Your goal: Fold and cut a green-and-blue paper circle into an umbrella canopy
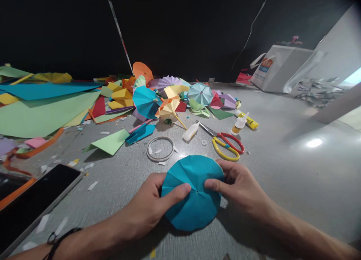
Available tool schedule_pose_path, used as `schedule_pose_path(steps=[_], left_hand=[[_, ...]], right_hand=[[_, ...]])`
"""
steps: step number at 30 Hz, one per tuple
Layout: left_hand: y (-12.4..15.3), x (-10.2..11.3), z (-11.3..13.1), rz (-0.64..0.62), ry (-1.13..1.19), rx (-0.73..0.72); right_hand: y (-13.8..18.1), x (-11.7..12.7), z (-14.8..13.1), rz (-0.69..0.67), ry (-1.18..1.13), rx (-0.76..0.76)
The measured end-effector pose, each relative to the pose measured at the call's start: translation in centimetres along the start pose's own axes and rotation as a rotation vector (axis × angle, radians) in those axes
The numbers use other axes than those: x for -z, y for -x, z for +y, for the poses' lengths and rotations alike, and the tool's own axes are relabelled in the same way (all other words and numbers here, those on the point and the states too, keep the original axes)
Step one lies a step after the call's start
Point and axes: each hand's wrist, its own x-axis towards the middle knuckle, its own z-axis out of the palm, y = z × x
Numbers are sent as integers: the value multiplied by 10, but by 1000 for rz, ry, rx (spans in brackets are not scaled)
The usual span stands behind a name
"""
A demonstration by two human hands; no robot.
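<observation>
Paper disc (193,194), teal, gripped in both hands

You are holding the paper disc flat on the grey work surface (282,169), nearest your body, and its radial creases are meeting at the centre. Your left hand (143,207) is gripping its left edge, with the left thumb (176,194) pressing across the paper towards the centre. Your right hand (239,184) is clasping the upper right edge, with the right thumb (214,184) pressing inward and the fingers curling out of sight behind the rim. Neither hand is released. A cord bracelet (58,239) is circling your left wrist.

Items, placed from the disc:
- Scissors (227,145), red and yellow handles, lying just beyond it to the right.
- Glue bottle (191,132), white, lying beyond it.
- Second glue bottle (239,123), lying farther beyond it to the right.
- Tape roll (160,149), lying flat just beyond it to the left.
- Green paper (108,141), folded, resting well beyond it to the left.
- Smartphone (36,199), black, lying well to its left.
- Paper parasols, including a blue one (146,102) and a pale teal one (200,93), heaping up far beyond it among colored paper sheets (42,113).
</observation>
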Motion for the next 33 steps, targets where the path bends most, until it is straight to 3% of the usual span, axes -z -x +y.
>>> schedule_pose_path(steps=[10, 16, 19, 22, 24, 26, 30, 33], left_hand=[[2, 1, -4, 23, 21, 20], [1, 2, -4, 15, -18, 32], [0, -1, -4, 38, -26, -16], [-3, -5, -3, 85, -44, -113], [-4, -5, -2, 161, -63, -203], [-4, -3, -3, 180, -57, -267], [1, 4, -10, -42, 187, -285], [0, 5, -14, -7, 276, -178]], right_hand=[[1, 6, -1, -60, 56, -32], [-1, 23, -8, -219, 180, -111], [-10, 31, -12, -230, 279, -59], [-19, 35, -13, 46, 363, 161], [-20, 37, -13, 292, 548, 435], [-16, 38, -12, 376, 779, 694], [-7, 34, -8, 65, 1149, 1026], [-9, 28, -2, -100, 1359, 1156]])
